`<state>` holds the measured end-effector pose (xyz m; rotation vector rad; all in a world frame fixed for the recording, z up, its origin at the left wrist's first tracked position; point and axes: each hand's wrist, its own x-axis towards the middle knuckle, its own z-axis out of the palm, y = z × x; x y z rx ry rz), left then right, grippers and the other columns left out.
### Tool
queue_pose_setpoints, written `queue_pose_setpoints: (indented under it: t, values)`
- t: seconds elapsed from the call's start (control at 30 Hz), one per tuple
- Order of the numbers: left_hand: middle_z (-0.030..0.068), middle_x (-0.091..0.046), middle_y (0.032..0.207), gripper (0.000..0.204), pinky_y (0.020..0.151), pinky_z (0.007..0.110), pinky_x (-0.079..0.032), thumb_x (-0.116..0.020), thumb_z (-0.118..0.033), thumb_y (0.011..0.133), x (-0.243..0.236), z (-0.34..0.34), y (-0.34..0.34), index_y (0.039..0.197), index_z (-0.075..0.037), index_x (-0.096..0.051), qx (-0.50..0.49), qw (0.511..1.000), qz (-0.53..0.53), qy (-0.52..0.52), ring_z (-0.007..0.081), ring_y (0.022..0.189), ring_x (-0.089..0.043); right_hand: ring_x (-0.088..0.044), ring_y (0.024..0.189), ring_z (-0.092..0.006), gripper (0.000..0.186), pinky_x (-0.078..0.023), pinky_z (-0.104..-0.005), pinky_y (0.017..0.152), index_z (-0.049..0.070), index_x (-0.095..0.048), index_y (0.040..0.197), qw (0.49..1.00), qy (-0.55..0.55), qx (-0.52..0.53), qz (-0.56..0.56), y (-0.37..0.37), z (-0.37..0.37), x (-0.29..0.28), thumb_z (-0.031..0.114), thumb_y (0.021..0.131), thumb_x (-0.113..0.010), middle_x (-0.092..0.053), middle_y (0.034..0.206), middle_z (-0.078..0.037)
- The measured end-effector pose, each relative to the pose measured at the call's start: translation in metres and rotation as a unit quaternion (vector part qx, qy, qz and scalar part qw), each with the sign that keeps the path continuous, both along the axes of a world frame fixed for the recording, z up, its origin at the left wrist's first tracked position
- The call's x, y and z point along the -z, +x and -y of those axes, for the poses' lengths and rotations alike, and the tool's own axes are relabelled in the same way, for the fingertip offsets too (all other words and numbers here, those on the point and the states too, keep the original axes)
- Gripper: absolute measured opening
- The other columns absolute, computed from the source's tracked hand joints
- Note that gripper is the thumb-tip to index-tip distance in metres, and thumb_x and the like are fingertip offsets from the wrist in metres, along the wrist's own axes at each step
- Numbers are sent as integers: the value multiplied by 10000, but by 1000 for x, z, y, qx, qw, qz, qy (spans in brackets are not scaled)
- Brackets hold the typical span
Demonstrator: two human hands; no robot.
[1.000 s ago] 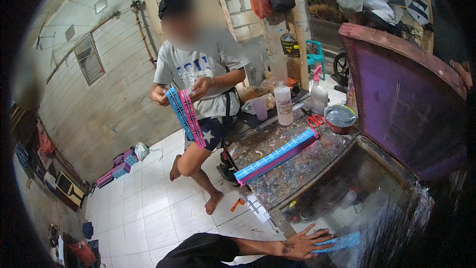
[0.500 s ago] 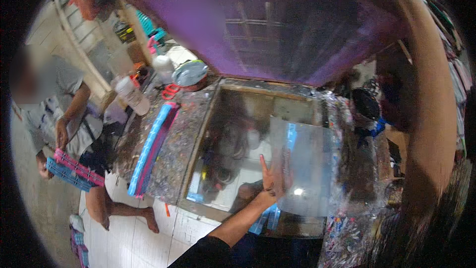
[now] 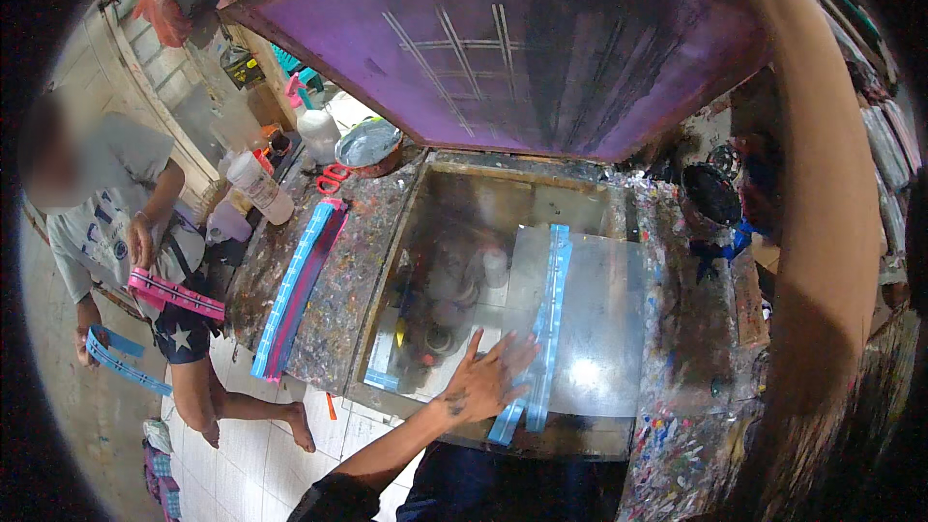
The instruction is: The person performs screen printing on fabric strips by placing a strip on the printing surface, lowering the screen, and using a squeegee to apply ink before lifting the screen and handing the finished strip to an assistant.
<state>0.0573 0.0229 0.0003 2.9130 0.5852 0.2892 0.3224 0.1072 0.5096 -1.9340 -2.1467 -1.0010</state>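
My left hand (image 3: 488,382) is open, its fingers spread over the glass tabletop (image 3: 464,203). Its fingertips reach toward light blue patterned strips (image 3: 551,319) lying lengthwise on a translucent sheet (image 3: 604,329); whether they touch, I cannot tell. A wood-framed screen (image 3: 580,58) with purple mesh and pale grid lines stands tilted up behind the glass. My right arm (image 3: 831,184) rises along the right side toward the screen's upper edge, and its hand is out of view.
A stack of blue and pink strips (image 3: 298,290) rests on the paint-stained left ledge, near red scissors (image 3: 333,179), a grey paint bowl (image 3: 369,145) and bottles (image 3: 259,188). A black paint pot (image 3: 711,195) stands right. At left, a person (image 3: 126,203) holds pink and blue strips.
My left hand has drawn back left and nearer me, off the sheet, leaving the blue strips uncovered. The other person's pink and blue strips have moved apart.
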Motion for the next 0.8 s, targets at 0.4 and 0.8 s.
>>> queue_pose_setpoints:
  t: [0.4, 0.8]
  values:
    - [99, -297, 1687, 598, 1202, 685, -170, -499, -471, 1044, -24, 19, -1, 1562, -177, -447, 59, 987, -124, -80, 355, 1560, -240, -691, 1095, -427, 354, -529, -513, 966, 166, -691, 1287, 996, 16, -65, 62, 1, -4, 16, 310, 1039, -484, -698, 1147, -298]
    - [373, -336, 1567, 876, 1192, 720, -90, -735, -398, 872, -50, -35, -247, 1555, 8, -365, -655, 743, -73, 114, 526, 1521, -208, -620, 1127, -299, 573, -432, -372, 1020, 149, -685, 1308, 987, 86, 48, -123, 18, -28, 25, 590, 974, -536, -644, 1174, -180]
